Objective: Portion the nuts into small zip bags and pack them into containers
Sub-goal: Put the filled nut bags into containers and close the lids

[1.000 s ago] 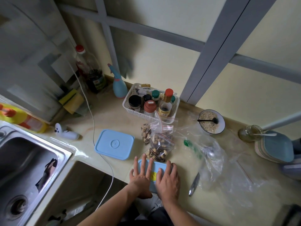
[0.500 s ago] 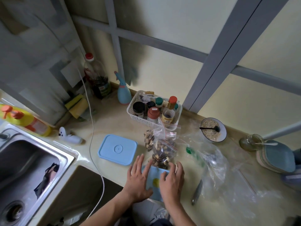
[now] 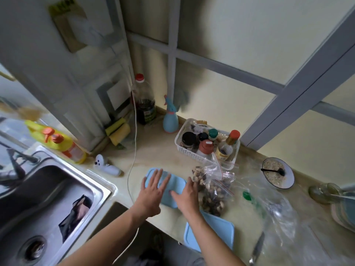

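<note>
Two light blue lidded containers sit on the counter. The far container (image 3: 173, 186) lies under both of my hands. My left hand (image 3: 151, 191) is spread flat over its left side. On its right side rests my right hand (image 3: 187, 196), fingers straight. The near container (image 3: 213, 231) sits at the counter's front edge, under my right forearm. Small zip bags of nuts (image 3: 211, 191) lie just right of my right hand, touching the far container.
A white basket of jars (image 3: 206, 145) stands behind the nut bags. Crumpled clear plastic bags (image 3: 274, 210) spread to the right, with a metal utensil (image 3: 257, 248) near the front edge. A bowl with a spoon (image 3: 278, 175) sits far right. A steel sink (image 3: 40, 204) lies left.
Both hands left the near container at the front edge and moved up and left onto the far container. The camera view shifted too.
</note>
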`<action>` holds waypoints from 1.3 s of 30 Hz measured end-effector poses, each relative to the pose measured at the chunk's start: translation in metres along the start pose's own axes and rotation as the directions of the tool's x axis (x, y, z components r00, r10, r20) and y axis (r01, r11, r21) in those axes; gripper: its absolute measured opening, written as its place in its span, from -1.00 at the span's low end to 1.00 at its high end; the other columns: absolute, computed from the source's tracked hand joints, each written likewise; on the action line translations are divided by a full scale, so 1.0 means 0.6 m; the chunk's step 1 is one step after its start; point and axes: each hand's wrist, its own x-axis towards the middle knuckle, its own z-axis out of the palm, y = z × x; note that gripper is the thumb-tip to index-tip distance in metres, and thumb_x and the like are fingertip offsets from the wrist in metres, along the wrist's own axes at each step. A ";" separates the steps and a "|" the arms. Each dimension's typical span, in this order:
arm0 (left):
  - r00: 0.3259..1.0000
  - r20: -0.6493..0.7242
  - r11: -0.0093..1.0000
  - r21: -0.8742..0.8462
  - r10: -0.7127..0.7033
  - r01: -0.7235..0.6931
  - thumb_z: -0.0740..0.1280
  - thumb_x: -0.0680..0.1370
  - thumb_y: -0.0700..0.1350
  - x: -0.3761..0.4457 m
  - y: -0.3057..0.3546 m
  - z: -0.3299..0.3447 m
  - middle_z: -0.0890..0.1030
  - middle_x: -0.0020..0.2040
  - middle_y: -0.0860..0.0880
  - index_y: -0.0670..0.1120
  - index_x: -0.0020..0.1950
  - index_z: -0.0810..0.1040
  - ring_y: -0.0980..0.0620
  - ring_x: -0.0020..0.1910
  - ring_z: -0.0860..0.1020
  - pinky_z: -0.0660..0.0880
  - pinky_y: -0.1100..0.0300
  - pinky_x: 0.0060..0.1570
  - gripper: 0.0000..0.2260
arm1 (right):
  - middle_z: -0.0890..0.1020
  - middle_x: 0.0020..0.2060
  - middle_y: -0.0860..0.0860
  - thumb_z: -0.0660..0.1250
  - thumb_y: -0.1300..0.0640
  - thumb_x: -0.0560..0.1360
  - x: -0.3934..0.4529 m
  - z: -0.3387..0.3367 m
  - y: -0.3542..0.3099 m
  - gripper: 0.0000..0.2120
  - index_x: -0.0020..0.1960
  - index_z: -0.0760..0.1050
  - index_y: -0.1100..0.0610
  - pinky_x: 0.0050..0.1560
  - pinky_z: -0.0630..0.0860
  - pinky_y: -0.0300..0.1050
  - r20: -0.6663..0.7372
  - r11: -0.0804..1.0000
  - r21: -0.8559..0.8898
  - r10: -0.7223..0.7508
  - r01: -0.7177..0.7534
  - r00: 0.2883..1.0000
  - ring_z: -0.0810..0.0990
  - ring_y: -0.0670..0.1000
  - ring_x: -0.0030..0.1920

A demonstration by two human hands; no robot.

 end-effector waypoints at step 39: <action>0.844 0.179 0.833 -0.156 -0.505 0.531 0.47 0.23 0.45 0.201 -0.049 -0.135 0.19 0.54 -0.20 -0.25 0.59 -0.07 -0.21 0.51 0.21 0.22 -0.06 0.46 0.26 | 0.55 0.14 0.20 0.48 0.14 0.42 0.092 -0.117 0.013 -0.67 0.15 0.55 0.19 0.10 0.39 0.11 -0.661 0.942 0.074 0.292 -0.327 0.691 0.48 0.23 0.17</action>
